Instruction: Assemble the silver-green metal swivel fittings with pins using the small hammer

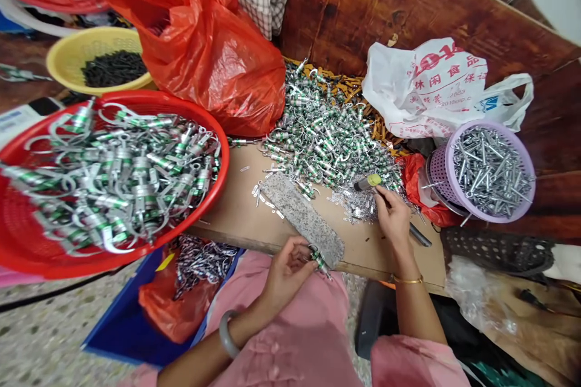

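My left hand (287, 269) is closed on a small silver-and-green metal fitting (319, 261), held against the near end of a grey stone slab (305, 217) that lies on a wooden board (245, 217). My right hand (394, 217) is closed around a tool with a yellow-green handle (368, 182), its fingertips in a small heap of tiny silver parts (356, 205). Just beyond lies a large pile of silver-and-green fittings (327, 133).
A red basket (13, 236) full of the same fittings stands at left, a yellow bowl of black parts (97, 60) behind it. A red plastic bag (204, 42), a white printed bag (431, 91) and a purple basket of silver bolts (490, 169) ring the board. A blue bin (131, 326) sits below.
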`<state>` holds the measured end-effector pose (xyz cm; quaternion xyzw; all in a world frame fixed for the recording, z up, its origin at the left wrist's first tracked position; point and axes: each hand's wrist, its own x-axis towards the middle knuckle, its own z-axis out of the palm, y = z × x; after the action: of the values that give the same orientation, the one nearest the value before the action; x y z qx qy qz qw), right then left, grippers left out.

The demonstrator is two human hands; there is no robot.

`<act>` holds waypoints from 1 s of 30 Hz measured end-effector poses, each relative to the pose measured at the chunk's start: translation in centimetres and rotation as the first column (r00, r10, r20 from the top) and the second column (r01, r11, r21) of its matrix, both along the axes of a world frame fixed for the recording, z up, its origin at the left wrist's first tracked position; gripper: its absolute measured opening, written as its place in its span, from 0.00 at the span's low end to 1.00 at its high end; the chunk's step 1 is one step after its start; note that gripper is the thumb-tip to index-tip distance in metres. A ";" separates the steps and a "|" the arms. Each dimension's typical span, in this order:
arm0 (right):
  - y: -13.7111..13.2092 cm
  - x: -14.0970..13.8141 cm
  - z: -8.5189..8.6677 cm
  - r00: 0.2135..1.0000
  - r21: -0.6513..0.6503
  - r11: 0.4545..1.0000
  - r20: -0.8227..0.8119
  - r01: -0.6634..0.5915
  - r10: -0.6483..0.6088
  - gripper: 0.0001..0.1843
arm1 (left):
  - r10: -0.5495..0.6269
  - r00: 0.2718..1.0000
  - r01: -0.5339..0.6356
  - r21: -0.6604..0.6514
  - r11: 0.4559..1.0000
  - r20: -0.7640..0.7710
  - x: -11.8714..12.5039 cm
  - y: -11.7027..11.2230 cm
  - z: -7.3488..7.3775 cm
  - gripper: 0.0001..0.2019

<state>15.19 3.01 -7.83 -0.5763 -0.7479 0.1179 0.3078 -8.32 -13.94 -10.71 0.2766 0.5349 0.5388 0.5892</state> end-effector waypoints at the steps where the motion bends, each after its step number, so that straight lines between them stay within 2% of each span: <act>1: 0.1 -0.3 0.0 0.999 0.030 1.000 0.039 0.002 -0.003 0.18 | 0.004 0.999 -0.003 0.017 1.000 -0.050 -0.1 0.0 0.0 0.17; 4: -1.8 -1.5 0.1 0.986 0.048 0.999 0.164 -0.019 0.011 0.15 | -0.035 0.981 0.051 0.079 0.996 -0.192 -0.6 0.2 0.1 0.14; 7: -4.9 -2.4 -0.4 0.961 -0.110 0.991 0.256 -0.080 0.106 0.14 | -0.098 0.959 0.138 0.135 0.981 -0.265 -1.2 0.7 0.4 0.05; 9: -6.1 -2.6 -0.9 0.948 -0.163 0.983 0.290 -0.083 0.129 0.14 | -0.093 0.952 0.149 0.177 0.973 -0.292 -1.6 1.0 0.5 0.04; 11: -6.6 -2.6 -1.1 0.953 -0.164 0.984 0.279 -0.070 0.114 0.14 | -0.045 0.941 0.132 0.242 0.961 -0.334 -1.8 1.1 0.7 0.04; 14: -7.0 -2.8 -0.4 0.989 -0.211 0.974 0.107 -0.078 0.102 0.12 | -0.001 0.932 0.122 0.310 0.943 -0.363 -2.0 1.2 1.4 0.04; 16: -7.7 -3.4 0.7 0.991 -0.287 0.948 -0.062 -0.135 0.122 0.10 | -0.040 0.937 0.151 0.298 0.943 -0.348 -2.0 1.2 2.0 0.06; 20: -9.8 -5.6 2.8 0.926 -0.421 0.839 -0.298 -0.346 0.233 0.08 | -0.084 0.943 0.169 0.245 0.955 -0.323 -2.0 1.3 3.0 0.04; 23: -10.9 -6.9 3.3 0.892 -0.459 0.784 -0.370 -0.418 0.259 0.08 | -0.068 0.943 0.145 0.219 0.965 -0.325 -2.1 1.2 3.1 0.02; 30: -11.2 -7.6 3.1 0.885 -0.453 0.783 -0.390 -0.426 0.256 0.07 | -0.064 0.957 0.124 0.200 0.972 -0.283 -2.1 0.9 2.5 0.03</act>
<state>7.54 -8.20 -4.71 -0.4657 -0.7219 0.4604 0.2237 -10.44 -13.05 -8.26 0.4362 0.5357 0.5213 0.5009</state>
